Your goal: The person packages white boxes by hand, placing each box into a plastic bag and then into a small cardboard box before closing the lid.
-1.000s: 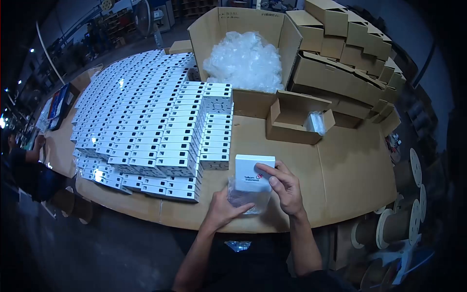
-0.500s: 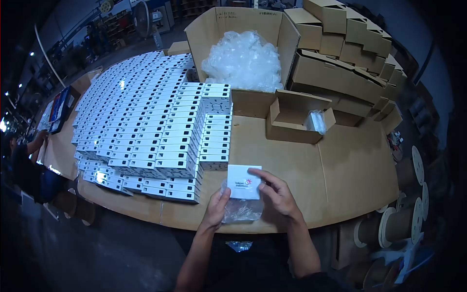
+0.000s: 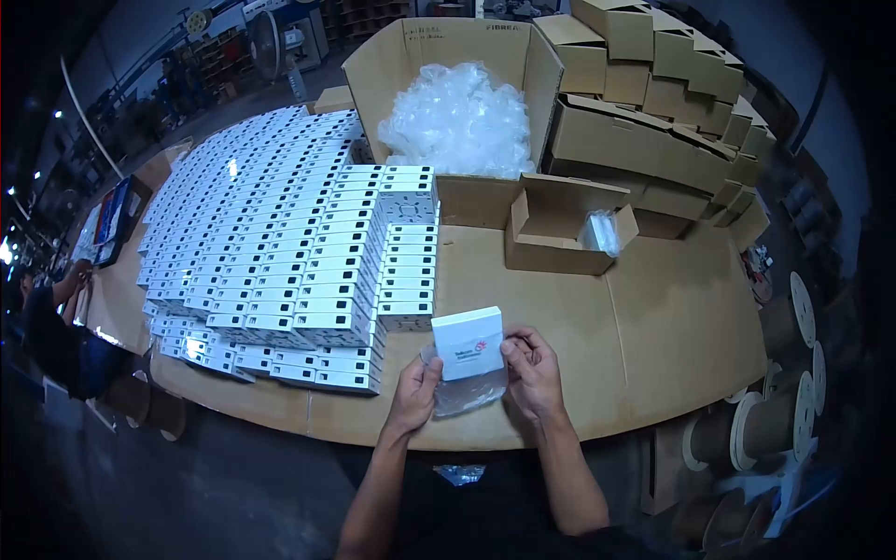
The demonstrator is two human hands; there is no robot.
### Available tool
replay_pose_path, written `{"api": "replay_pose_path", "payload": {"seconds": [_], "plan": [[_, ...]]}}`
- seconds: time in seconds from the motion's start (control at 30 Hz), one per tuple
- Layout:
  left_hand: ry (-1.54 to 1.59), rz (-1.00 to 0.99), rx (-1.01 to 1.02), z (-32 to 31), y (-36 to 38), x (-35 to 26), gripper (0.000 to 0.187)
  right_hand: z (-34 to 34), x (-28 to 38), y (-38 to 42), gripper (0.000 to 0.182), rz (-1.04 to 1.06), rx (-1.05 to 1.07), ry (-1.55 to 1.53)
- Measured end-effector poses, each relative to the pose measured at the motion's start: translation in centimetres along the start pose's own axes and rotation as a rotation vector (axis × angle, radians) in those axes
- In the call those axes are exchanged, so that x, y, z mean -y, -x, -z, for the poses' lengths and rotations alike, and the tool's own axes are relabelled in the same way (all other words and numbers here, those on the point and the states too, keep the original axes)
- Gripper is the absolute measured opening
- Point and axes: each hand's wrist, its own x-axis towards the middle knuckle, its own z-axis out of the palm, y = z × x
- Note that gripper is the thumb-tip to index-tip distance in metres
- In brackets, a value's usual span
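A square white box (image 3: pixel 466 338) with a small red logo and dark print sits partly inside a clear plastic bag (image 3: pixel 469 398), its upper part sticking out. My left hand (image 3: pixel 413 396) is closed on the left side of the bag, thumb in front near the box's lower left corner. On the other side, my right hand (image 3: pixel 536 375) pinches with thumb and curled forefinger at the bag's edge, right beside the box. Both hands are above the front part of the cardboard-covered table (image 3: pixel 560 355).
Stacked white boxes (image 3: pixel 271 243) fill the table's left side. A large carton (image 3: pixel 448 42) of clear plastic bags (image 3: pixel 457 117) stands behind. An open small carton (image 3: pixel 555 252) holds bagged white pieces (image 3: pixel 600 233). Folded cartons (image 3: pixel 644 140) are piled back right. Another person (image 3: pixel 56 308) is far left.
My right hand has moved from the box's top right corner down to its right side and now pinches there. The box tilts slightly, and more bag film covers its lower part.
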Motion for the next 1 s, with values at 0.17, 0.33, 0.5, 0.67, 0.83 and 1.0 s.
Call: {"api": "replay_pose_path", "payload": {"seconds": [0.17, 0.33, 0.5, 0.67, 0.83, 1.0], "plan": [[-0.089, -0.015, 0.023, -0.1, -0.3, -1.1, 0.052, 1.1, -0.3, -0.1, 0.014, 0.022, 0.073, 0.004], [-0.241, -0.210, -0.040, -1.4, -1.1, -2.2, 0.058, 1.0, 0.3, -0.3, 0.011, 0.115, 0.148, 0.039], [-0.074, -0.293, -0.019, -2.4, -1.1, -1.9, 0.058, 0.6, 0.6, -0.2, 0.026, 0.132, 0.216, 0.015], [-0.033, -0.258, -0.079, -2.7, -1.5, -1.2, 0.057, 0.3, 0.0, 0.2, 0.054, 0.050, 0.194, 0.358], [-0.140, -0.206, -0.172, -3.8, -1.7, -1.7, 0.049, 0.8, -0.9, 0.1, 0.040, 0.205, 0.122, 0.383], [-0.081, -0.088, -0.181, -4.9, -0.9, -1.3, 0.031, 0.3, -0.1, -0.1, 0.016, 0.203, 0.227, 0.518]]}}
